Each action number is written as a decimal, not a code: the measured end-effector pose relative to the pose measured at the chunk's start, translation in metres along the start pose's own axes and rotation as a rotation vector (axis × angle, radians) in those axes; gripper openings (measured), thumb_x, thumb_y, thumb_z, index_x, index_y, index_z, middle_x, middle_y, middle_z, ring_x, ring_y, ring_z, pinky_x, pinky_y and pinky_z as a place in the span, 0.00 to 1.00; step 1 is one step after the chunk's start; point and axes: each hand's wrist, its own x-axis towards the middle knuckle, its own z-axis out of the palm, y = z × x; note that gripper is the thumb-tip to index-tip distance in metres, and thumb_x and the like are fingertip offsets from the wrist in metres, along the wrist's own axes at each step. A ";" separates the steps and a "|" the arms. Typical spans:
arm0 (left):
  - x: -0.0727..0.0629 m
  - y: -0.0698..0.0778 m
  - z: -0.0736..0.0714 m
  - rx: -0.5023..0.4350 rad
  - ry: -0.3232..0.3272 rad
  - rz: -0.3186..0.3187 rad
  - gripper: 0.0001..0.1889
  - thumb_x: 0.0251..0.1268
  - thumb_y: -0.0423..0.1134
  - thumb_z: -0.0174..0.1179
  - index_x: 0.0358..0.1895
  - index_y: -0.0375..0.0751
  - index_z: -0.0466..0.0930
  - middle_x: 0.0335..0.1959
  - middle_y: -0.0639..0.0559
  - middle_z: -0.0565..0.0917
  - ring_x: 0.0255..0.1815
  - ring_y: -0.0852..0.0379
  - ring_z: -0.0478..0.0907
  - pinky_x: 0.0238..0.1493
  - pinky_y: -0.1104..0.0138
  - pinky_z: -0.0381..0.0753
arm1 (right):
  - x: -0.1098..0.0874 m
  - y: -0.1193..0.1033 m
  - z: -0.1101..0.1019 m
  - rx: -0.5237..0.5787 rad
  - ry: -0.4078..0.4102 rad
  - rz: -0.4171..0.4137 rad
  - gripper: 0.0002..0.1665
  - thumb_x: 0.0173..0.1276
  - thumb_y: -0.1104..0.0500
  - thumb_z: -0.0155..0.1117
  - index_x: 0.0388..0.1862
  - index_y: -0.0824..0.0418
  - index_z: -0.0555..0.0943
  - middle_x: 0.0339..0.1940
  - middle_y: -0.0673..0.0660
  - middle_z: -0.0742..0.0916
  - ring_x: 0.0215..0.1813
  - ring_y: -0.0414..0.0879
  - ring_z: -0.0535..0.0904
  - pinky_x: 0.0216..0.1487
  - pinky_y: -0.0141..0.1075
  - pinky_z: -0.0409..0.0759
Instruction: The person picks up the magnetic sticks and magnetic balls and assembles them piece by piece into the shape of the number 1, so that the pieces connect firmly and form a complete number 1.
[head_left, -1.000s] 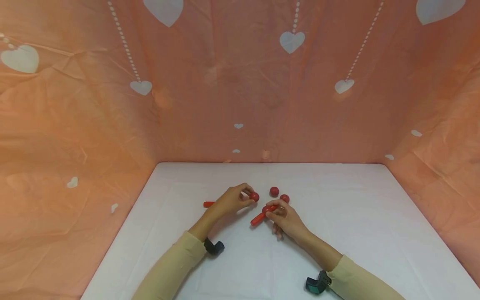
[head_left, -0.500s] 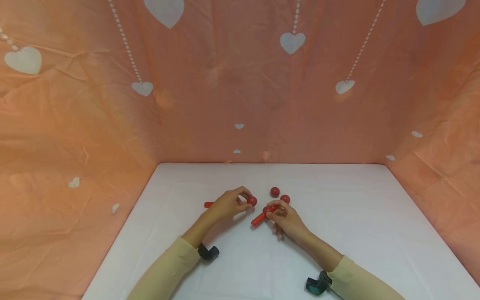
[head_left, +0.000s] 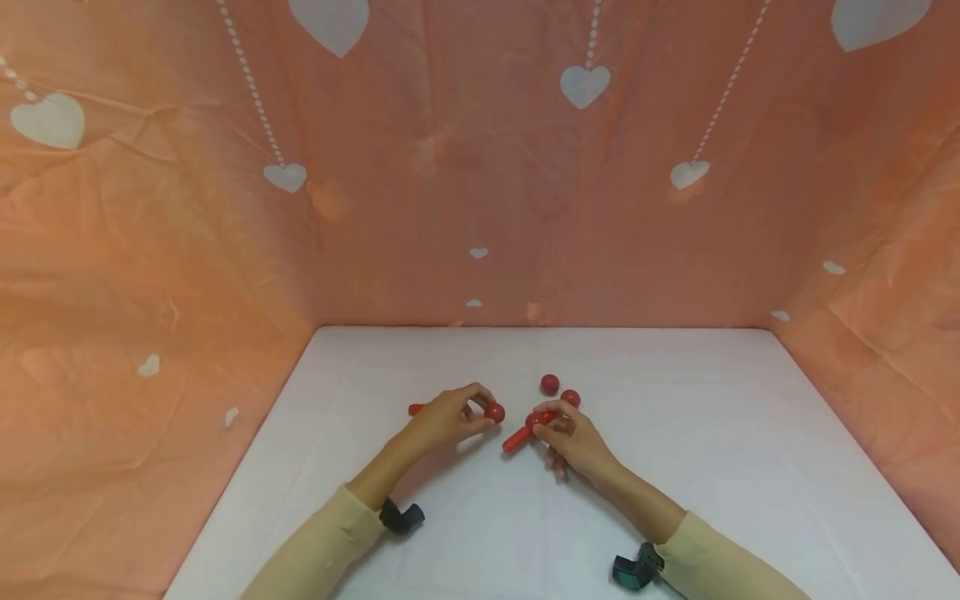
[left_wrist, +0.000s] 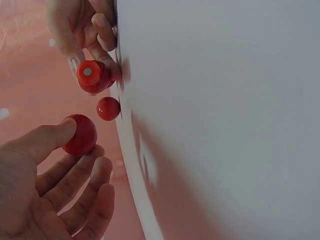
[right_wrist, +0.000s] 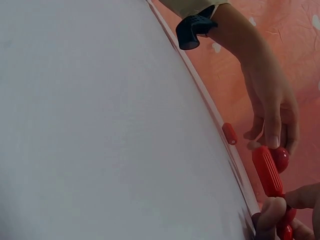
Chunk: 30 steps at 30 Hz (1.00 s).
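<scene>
Red ball (head_left: 494, 412): small, smooth, glossy sphere, pinched between the thumb and fingertips of the left hand (head_left: 448, 414); the thumb pad lies on one side and the fingers (left_wrist: 80, 172) curl under the other.

Red rod (head_left: 519, 436): short cylinder with a ribbed surface and a rounded free end. It lies at a slant, with the free end pointing away from the right hand (head_left: 572, 436) toward the left hand. Its other end is gripped between the right thumb and fingertips, where a red ball-shaped piece (left_wrist: 93, 76) with a pale centre spot sits against it. The rod tip and the pinched ball are near each other but apart.
</scene>
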 end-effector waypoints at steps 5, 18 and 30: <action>-0.008 -0.001 -0.002 0.023 -0.010 -0.008 0.14 0.71 0.40 0.74 0.56 0.49 0.83 0.50 0.55 0.90 0.45 0.56 0.84 0.47 0.63 0.86 | 0.001 -0.001 0.001 -0.007 0.005 0.005 0.24 0.78 0.58 0.70 0.68 0.64 0.76 0.27 0.59 0.84 0.17 0.43 0.76 0.20 0.31 0.76; -0.026 -0.003 0.001 0.063 -0.052 -0.019 0.16 0.69 0.43 0.75 0.56 0.50 0.83 0.46 0.59 0.89 0.45 0.58 0.84 0.47 0.63 0.87 | 0.002 0.000 0.002 -0.003 0.011 0.018 0.24 0.78 0.58 0.70 0.67 0.63 0.76 0.26 0.59 0.84 0.17 0.44 0.76 0.20 0.31 0.77; -0.034 -0.002 0.007 0.116 -0.099 -0.018 0.17 0.69 0.45 0.76 0.57 0.51 0.84 0.44 0.61 0.88 0.43 0.61 0.82 0.47 0.65 0.85 | 0.001 -0.001 0.000 -0.021 0.023 0.008 0.24 0.78 0.59 0.69 0.68 0.63 0.75 0.30 0.62 0.85 0.19 0.44 0.77 0.20 0.31 0.77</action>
